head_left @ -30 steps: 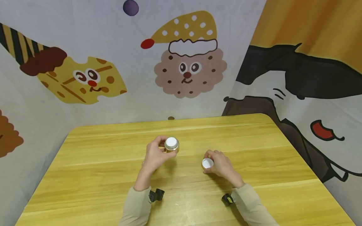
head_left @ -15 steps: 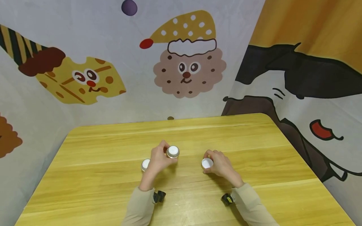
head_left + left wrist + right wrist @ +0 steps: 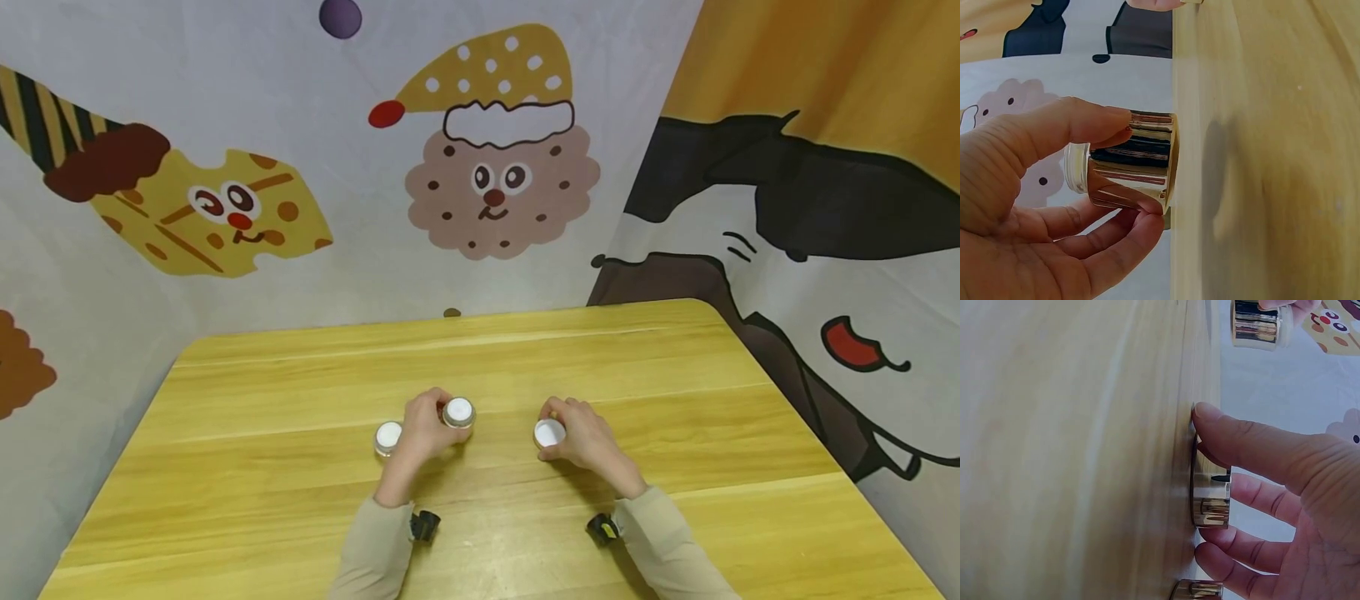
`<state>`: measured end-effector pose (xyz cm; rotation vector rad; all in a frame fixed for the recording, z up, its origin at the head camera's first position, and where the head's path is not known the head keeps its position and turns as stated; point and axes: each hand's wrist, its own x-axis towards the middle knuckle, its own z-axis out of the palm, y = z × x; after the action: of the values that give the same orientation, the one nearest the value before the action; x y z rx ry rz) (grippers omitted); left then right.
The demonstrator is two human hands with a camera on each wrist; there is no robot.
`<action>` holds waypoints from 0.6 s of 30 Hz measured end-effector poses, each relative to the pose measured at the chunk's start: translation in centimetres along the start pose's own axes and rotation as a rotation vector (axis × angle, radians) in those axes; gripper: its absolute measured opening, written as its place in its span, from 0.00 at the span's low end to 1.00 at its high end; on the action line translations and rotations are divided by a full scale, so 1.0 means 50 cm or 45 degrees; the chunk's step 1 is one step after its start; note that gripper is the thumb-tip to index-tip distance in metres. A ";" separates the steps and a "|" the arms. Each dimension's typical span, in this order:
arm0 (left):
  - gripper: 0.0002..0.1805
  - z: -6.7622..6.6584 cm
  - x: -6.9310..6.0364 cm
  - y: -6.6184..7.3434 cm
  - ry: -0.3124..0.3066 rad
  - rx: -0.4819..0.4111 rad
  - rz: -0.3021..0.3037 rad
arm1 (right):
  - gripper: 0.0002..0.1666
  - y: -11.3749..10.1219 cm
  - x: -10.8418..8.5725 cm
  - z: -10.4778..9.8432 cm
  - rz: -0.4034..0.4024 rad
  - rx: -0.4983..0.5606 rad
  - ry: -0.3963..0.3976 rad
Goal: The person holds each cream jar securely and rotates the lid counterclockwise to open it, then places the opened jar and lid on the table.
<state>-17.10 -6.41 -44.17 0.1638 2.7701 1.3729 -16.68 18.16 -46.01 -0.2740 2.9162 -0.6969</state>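
In the head view my left hand (image 3: 426,429) grips a shiny gold jar (image 3: 459,412) with a clear neck and a white top face. The left wrist view shows thumb and fingers around the gold wall of this jar (image 3: 1132,159), its base slightly above the table. To the right, my right hand (image 3: 588,435) holds a shallow gold lid (image 3: 550,432) between thumb and fingers, its white inside facing up. The right wrist view has that lid (image 3: 1211,500) down on the table. A second jar (image 3: 388,437) with a white top stands left of my left wrist, partly covered.
Another shiny gold piece (image 3: 1199,589), cut off by the frame, lies beyond my fingers at the bottom of the right wrist view. The wooden table (image 3: 262,400) ends at a back edge against a wall hanging (image 3: 360,275) with cartoon prints.
My left hand has lowered the jar toward the table and nearer to me. The second jar has come into sight behind that wrist. The right hand and lid have stayed in place.
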 end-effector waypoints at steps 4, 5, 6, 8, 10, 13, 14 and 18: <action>0.22 -0.001 0.001 -0.003 -0.009 0.013 -0.020 | 0.28 0.000 0.000 0.002 -0.002 -0.003 0.006; 0.22 -0.001 0.001 -0.003 -0.009 0.020 -0.019 | 0.28 0.000 0.001 0.002 -0.002 -0.004 0.008; 0.22 -0.001 0.001 -0.004 -0.010 0.025 -0.020 | 0.28 0.000 0.001 0.002 0.000 -0.004 0.007; 0.22 -0.001 0.001 -0.004 -0.014 0.032 -0.029 | 0.28 0.000 0.002 0.002 0.003 -0.005 0.005; 0.22 0.000 0.001 -0.006 -0.019 0.040 -0.031 | 0.28 -0.001 0.001 0.002 0.003 -0.004 0.003; 0.22 0.002 0.001 -0.007 -0.032 0.041 -0.038 | 0.28 -0.001 0.000 0.001 -0.001 -0.006 0.002; 0.21 0.002 0.001 -0.007 -0.035 0.038 -0.039 | 0.28 -0.001 0.000 0.002 -0.003 -0.007 0.002; 0.21 0.002 -0.001 -0.007 -0.055 0.025 -0.050 | 0.28 -0.001 -0.001 0.002 -0.008 -0.014 0.007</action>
<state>-17.05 -6.55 -44.51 0.1371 2.7371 1.3171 -16.61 18.09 -46.10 -0.2826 2.9261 -0.6838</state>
